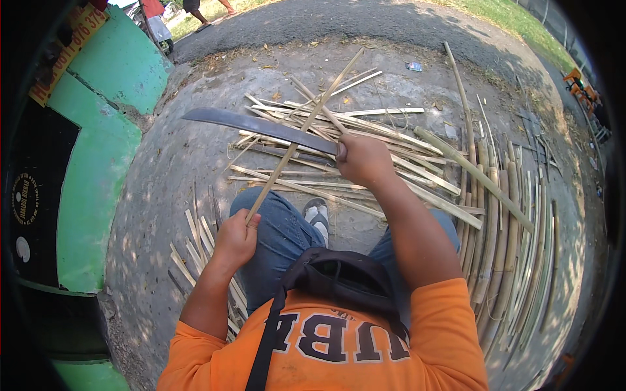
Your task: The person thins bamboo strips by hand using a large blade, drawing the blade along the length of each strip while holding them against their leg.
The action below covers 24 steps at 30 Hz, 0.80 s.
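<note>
Over on the left there's a green wall (98, 189), and next to it the person's left hand (236, 236) is gripping the lower end of a long thin bamboo strip (303, 127) that angles up and away over a blue-jeaned knee (277, 228). A big dark machete blade (257, 125) lies across that strip, with the right hand (360, 158) wrapped tight around its handle. Behind it loose bamboo splits (365, 140) litter the ground, and a neater row of curved bamboo slats (508, 247) sits at the far right.
</note>
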Each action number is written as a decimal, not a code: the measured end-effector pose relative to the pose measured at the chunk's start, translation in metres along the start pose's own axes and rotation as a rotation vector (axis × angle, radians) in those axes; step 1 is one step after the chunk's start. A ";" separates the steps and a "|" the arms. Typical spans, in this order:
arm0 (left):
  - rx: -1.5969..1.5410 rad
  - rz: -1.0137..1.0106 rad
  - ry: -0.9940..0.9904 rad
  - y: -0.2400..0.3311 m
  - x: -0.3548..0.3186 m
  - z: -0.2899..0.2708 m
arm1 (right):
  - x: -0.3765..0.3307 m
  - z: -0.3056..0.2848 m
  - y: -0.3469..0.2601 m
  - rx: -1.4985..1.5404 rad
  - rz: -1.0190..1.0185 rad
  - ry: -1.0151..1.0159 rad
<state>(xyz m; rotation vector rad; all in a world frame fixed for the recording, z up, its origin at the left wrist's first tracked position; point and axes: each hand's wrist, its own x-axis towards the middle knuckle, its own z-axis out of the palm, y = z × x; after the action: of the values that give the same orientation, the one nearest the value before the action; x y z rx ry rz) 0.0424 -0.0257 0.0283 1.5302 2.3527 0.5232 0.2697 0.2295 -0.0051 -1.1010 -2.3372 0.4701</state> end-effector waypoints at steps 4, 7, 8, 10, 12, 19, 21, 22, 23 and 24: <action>0.044 0.065 0.064 -0.006 -0.002 0.002 | 0.007 -0.005 0.007 -0.058 0.121 -0.074; 0.086 0.093 0.105 -0.010 -0.005 0.005 | 0.016 -0.009 0.036 0.055 0.206 -0.033; 0.102 0.103 0.121 -0.012 -0.006 0.006 | 0.015 -0.009 0.035 0.057 0.207 -0.032; 0.123 0.079 0.119 -0.019 -0.007 0.007 | 0.010 -0.012 0.026 -0.002 0.219 0.017; 0.143 0.052 0.117 -0.020 -0.006 0.008 | 0.008 -0.011 0.010 0.023 0.177 0.013; 0.047 0.076 0.150 -0.008 -0.006 0.005 | 0.003 -0.005 0.010 -0.074 0.003 0.012; 0.062 0.090 0.144 -0.010 -0.008 0.002 | 0.012 -0.012 0.029 0.011 0.135 0.099; 0.066 0.107 0.137 -0.011 -0.012 0.001 | 0.014 -0.012 0.038 0.009 0.138 0.103; 0.070 0.125 0.130 -0.011 -0.013 0.000 | 0.016 -0.011 0.046 0.010 0.161 0.167; 0.069 0.131 0.128 -0.011 -0.013 0.000 | 0.016 -0.009 0.052 0.011 0.186 0.231</action>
<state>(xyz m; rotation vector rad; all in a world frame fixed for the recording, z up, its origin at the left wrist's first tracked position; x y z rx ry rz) 0.0386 -0.0412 0.0243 1.7395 2.3990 0.5922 0.2984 0.2747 -0.0195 -1.3006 -2.0412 0.3982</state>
